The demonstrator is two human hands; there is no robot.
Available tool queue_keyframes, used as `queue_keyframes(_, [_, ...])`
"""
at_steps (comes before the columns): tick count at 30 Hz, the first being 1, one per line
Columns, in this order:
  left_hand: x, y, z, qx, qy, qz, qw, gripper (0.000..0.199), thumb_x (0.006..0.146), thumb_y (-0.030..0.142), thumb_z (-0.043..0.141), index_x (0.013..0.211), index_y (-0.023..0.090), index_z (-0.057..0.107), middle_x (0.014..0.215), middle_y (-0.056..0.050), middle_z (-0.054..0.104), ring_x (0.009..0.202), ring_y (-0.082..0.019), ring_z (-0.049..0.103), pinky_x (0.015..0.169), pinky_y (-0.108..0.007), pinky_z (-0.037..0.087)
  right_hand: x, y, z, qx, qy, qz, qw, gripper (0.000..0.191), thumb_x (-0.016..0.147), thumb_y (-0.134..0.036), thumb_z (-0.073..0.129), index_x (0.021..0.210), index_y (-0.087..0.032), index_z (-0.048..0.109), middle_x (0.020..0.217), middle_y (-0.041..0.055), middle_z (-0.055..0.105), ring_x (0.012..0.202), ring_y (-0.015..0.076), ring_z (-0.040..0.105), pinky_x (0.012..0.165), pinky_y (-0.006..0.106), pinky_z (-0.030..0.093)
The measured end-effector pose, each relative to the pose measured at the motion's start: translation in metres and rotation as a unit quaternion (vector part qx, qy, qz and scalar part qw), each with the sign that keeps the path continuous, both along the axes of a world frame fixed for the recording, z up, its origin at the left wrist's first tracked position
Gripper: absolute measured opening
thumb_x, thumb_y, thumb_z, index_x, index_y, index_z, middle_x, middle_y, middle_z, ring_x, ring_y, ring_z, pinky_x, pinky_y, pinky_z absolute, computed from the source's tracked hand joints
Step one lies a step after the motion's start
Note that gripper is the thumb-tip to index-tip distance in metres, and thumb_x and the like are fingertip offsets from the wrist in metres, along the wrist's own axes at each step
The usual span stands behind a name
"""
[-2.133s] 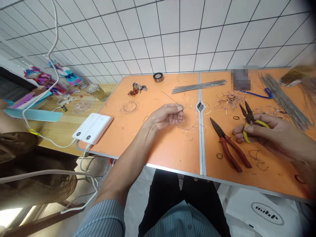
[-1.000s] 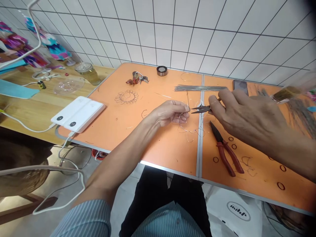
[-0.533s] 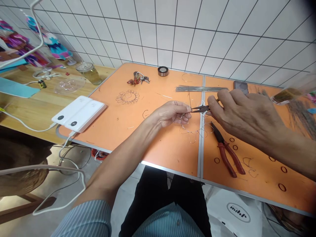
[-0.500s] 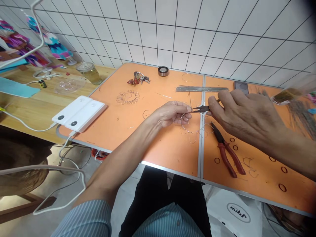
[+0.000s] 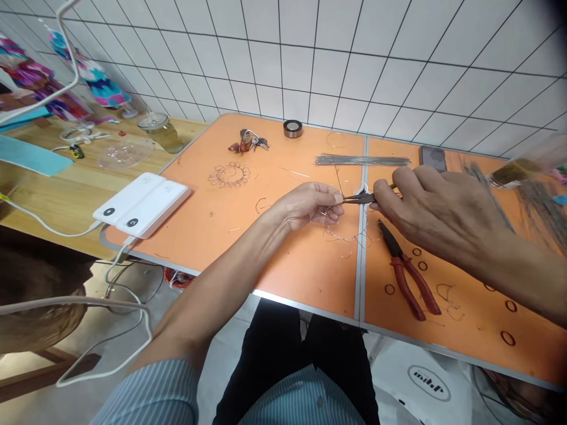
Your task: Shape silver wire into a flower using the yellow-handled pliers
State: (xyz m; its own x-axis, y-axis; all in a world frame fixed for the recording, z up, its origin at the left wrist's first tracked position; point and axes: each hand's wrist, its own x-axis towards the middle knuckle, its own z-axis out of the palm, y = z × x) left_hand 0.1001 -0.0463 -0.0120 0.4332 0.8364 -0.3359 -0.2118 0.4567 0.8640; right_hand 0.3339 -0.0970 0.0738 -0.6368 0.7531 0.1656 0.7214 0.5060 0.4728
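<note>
My left hand (image 5: 312, 205) pinches a looped wire piece (image 5: 343, 237), whose thin loops hang below the fingers over the orange table (image 5: 283, 260). My right hand (image 5: 425, 198) is wrapped round small dark pliers (image 5: 364, 199), and their handles are mostly hidden in the palm. The narrow jaws point left and meet the wire at my left fingertips. From that spot one straight wire end rises up and slightly left. Red-handled pliers (image 5: 405, 265) lie just below my right hand.
Behind the hands lies a bundle of straight wires (image 5: 361, 160). A wire flower ring (image 5: 229, 175), keys (image 5: 254, 141), a tape roll (image 5: 293, 128), a phone (image 5: 433, 157), a white power bank (image 5: 142, 205), a glass jar (image 5: 160, 131) and small dark rings (image 5: 508, 338) surround the work.
The small pliers' jaws look closer together and have turned slightly at the wire. The upright wire end leans a little more to the left. My left hand has hardly moved.
</note>
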Motion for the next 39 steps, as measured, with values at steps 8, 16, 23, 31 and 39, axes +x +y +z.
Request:
queue_keyframes(8, [0.000,-0.002,-0.001,0.014,0.011,-0.006,1.000,0.031,0.102,-0.001,0.066,0.074,0.010,0.073,0.069,-0.005,0.076,0.055,-0.011,0.070,0.065,-0.026,0.062,0.006,0.003,-0.004,-0.005,-0.025,-0.001,1.000,0.041,0.099,0.006,0.045,0.081,-0.023,0.067,0.078,0.0081,0.057,0.070,0.0250,0.045,0.061,0.042,0.016])
queue_keyframes(16, [0.000,-0.001,-0.003,0.029,0.007,-0.008,1.000,0.027,0.099,0.002,0.069,0.074,0.011,0.074,0.069,-0.005,0.076,0.055,-0.012,0.070,0.064,-0.026,0.061,0.003,-0.002,-0.003,-0.053,0.049,-0.018,0.997,0.039,0.095,0.002,0.045,0.072,-0.025,0.059,0.075,0.0099,0.054,0.067,0.0258,0.041,0.063,0.044,0.016])
queue_keyframes(23, [0.000,-0.001,-0.002,0.024,0.017,-0.010,1.000,0.024,0.096,0.005,0.074,0.073,0.012,0.073,0.068,-0.005,0.075,0.056,-0.012,0.069,0.066,-0.026,0.061,0.005,-0.003,-0.005,-0.044,-0.004,-0.026,0.999,0.041,0.095,0.004,0.039,0.076,-0.025,0.060,0.074,0.0089,0.054,0.066,0.0256,0.040,0.063,0.044,0.016])
queue_keyframes(31, [0.001,-0.002,-0.001,0.019,0.018,-0.008,1.000,0.029,0.100,0.004,0.071,0.072,0.011,0.073,0.068,-0.005,0.074,0.054,-0.011,0.069,0.063,-0.026,0.060,0.004,-0.005,-0.004,-0.053,0.061,-0.029,0.996,0.037,0.095,0.001,0.047,0.070,-0.026,0.054,0.070,0.0079,0.050,0.064,0.0244,0.036,0.066,0.044,0.014])
queue_keyframes(39, [0.001,-0.001,-0.001,0.016,0.015,-0.001,1.000,0.029,0.101,0.006,0.072,0.073,0.011,0.073,0.069,-0.005,0.075,0.055,-0.011,0.069,0.064,-0.026,0.061,0.005,-0.008,0.000,0.014,-0.093,-0.026,0.995,0.045,0.100,0.005,0.037,0.089,-0.023,0.070,0.080,0.0097,0.057,0.070,0.0272,0.047,0.064,0.043,0.019])
